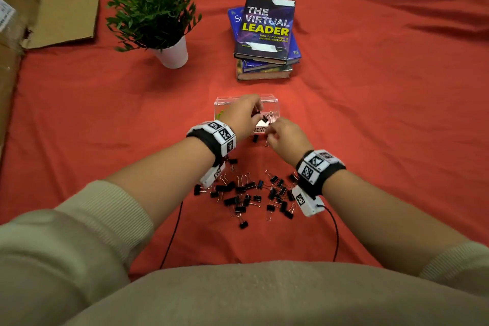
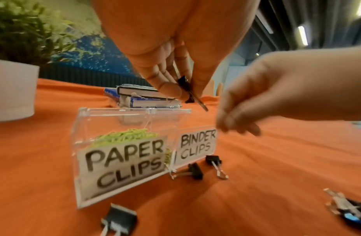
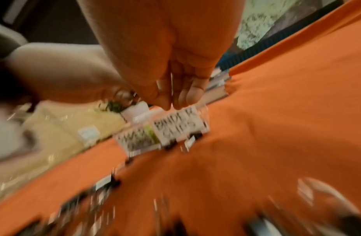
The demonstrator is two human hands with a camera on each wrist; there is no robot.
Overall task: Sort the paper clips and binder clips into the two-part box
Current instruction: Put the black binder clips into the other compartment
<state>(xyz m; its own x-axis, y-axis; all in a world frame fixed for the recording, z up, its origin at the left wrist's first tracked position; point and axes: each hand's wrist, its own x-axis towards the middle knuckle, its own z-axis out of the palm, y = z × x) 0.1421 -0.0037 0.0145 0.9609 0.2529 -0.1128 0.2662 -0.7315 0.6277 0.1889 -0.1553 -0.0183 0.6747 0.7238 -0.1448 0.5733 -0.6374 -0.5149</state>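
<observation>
Left hand holding a binder clip above the box's right-hand compartment.

The binder clip [image 2: 185, 89], small, light and rigid with loose wire handles, is pinched by the left hand [image 1: 242, 114]; its black body looks the surest hold. It hangs over the clear two-part box [image 2: 123, 110] at frame centre, near the thin rim. Green paper clips [image 2: 125, 135] fill the left part. The right hand [image 1: 284, 136], fingers bunched, whether on anything cannot be told, hovers lower right. Loose binder clips [image 1: 248, 193] crowd the cloth [image 1: 370, 114] below; open room lies right.
</observation>
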